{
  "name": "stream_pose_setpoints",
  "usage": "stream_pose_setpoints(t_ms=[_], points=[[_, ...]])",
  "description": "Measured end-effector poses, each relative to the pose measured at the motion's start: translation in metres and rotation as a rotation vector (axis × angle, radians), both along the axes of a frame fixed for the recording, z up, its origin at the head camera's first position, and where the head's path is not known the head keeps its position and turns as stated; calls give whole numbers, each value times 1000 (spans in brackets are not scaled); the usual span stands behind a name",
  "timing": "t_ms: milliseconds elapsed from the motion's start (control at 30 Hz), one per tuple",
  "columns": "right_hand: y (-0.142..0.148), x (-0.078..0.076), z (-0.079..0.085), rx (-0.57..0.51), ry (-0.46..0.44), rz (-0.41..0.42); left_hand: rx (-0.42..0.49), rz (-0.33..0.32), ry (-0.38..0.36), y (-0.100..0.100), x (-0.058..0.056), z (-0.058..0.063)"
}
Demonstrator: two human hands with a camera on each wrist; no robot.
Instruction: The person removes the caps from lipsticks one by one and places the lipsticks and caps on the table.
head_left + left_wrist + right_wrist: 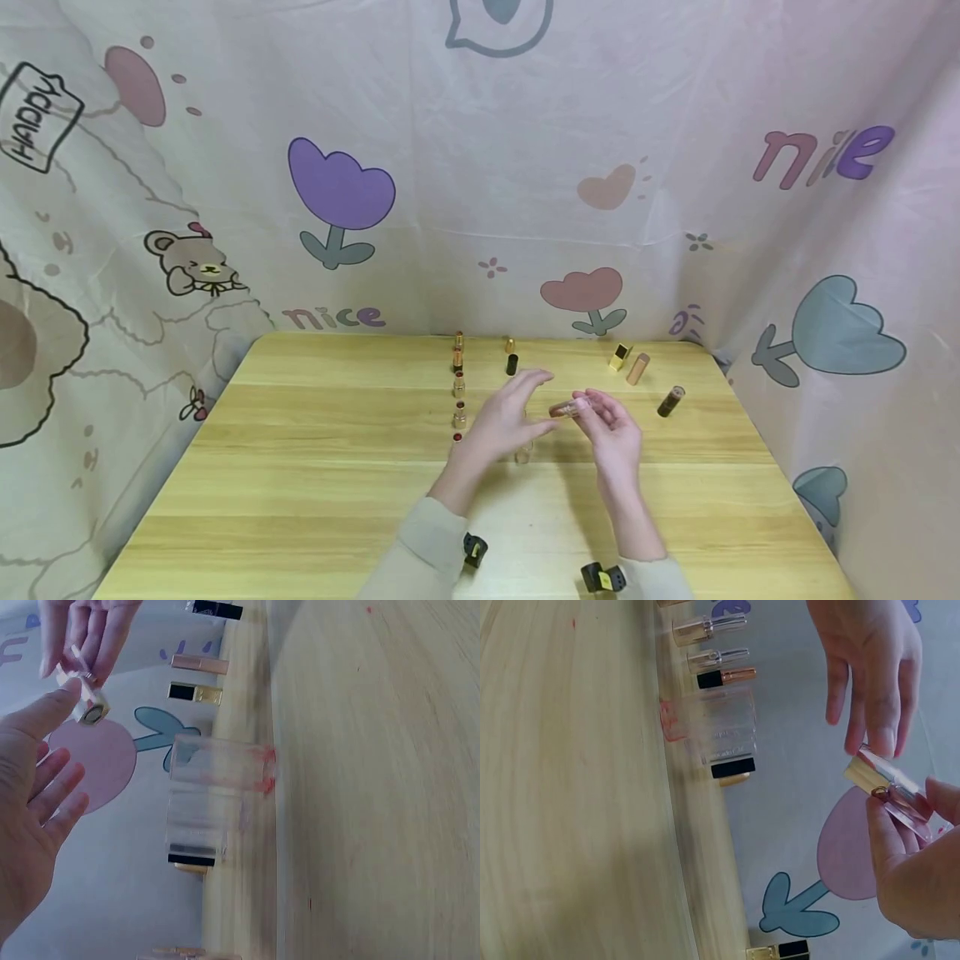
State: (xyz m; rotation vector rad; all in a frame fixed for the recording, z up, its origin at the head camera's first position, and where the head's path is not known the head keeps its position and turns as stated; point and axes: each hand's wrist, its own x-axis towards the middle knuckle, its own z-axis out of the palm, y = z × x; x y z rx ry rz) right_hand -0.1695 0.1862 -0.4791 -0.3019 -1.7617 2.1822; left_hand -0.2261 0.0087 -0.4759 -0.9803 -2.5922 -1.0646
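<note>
A slim lipstick tube with a clear cover and a gold end (564, 409) is in my right hand (617, 435), pinched between thumb and fingers. The right wrist view shows the same lipstick (870, 777) tilted, held above the table. Beside it, my left hand (501, 425) has its thumb and fingers spread, with a gap to the lipstick in the head view. In the left wrist view the left thumb overlaps the lipstick (91, 711); whether they touch I cannot tell. A clear cap (523, 454) stands under the left hand, partly hidden by it.
Uncapped lipsticks (460, 415) stand in a row left of the hands. Behind the left hand are a black cap (512, 364) and a gold cap (510, 344). To the right stand a gold-and-black lipstick (619, 357), a rose-gold tube (638, 369) and a dark tube (671, 401).
</note>
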Motion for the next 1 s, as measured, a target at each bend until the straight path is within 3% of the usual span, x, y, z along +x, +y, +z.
stream_pose_setpoints(t_ms=[200, 533, 1000], points=[[-6, -1, 0, -24, -10, 5, -52, -21, 29, 7, 1, -2], [-12, 0, 1, -63, -3, 9, 17, -19, 8, 7, 6, -5], [-13, -1, 1, -65, 23, 15, 41, -18, 57, 1, 11, -2]])
